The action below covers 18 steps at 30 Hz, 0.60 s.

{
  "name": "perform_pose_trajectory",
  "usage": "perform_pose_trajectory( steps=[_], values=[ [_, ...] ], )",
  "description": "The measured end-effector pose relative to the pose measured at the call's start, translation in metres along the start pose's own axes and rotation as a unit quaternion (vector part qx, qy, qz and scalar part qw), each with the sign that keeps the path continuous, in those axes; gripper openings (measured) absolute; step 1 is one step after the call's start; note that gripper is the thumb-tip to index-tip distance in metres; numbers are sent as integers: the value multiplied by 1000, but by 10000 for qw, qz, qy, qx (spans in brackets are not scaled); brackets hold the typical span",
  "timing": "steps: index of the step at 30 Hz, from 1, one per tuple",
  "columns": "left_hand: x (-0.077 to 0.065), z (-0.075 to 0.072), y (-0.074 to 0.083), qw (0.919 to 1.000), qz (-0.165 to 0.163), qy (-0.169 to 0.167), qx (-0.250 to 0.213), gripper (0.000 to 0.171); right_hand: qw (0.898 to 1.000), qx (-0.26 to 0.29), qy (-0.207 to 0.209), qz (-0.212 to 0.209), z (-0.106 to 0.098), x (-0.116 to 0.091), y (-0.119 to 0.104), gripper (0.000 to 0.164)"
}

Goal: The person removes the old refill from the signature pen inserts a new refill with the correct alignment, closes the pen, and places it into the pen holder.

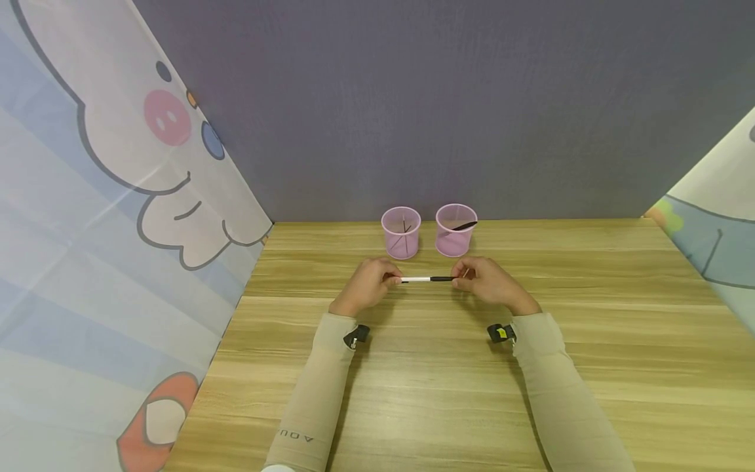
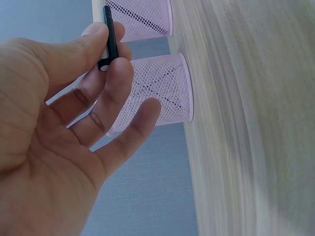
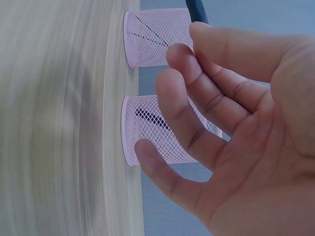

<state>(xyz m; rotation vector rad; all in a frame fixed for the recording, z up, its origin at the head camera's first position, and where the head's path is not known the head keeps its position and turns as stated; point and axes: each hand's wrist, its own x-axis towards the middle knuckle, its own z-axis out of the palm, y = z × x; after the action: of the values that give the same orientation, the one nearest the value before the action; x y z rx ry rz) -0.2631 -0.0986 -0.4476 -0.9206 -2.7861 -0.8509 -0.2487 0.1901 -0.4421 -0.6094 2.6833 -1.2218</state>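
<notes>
A pen with a white barrel and a black front part is held level between both hands in the head view. My left hand pinches its white end between thumb and fingertips; the black clip shows in the left wrist view. The thumb and fingertips of my right hand pinch the black end. Just beyond the hands stand two pink mesh cups. The left cup holds thin dark sticks, crossed. In the right cup leans a black pen-like thing, its tip above the rim.
Both cups stand near the back edge of the wooden table, in front of a dark grey wall panel. A cartoon-printed sheet hangs at the left, another at the right. Small black cameras sit on both wrists.
</notes>
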Motion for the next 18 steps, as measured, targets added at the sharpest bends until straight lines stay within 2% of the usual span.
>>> perform_pose_trajectory(
  steps=[18],
  values=[
    [0, 0, 1, 10000, 8, 16, 14, 8, 10000, 5, -6, -17, 0, 0, 0, 6]
  ],
)
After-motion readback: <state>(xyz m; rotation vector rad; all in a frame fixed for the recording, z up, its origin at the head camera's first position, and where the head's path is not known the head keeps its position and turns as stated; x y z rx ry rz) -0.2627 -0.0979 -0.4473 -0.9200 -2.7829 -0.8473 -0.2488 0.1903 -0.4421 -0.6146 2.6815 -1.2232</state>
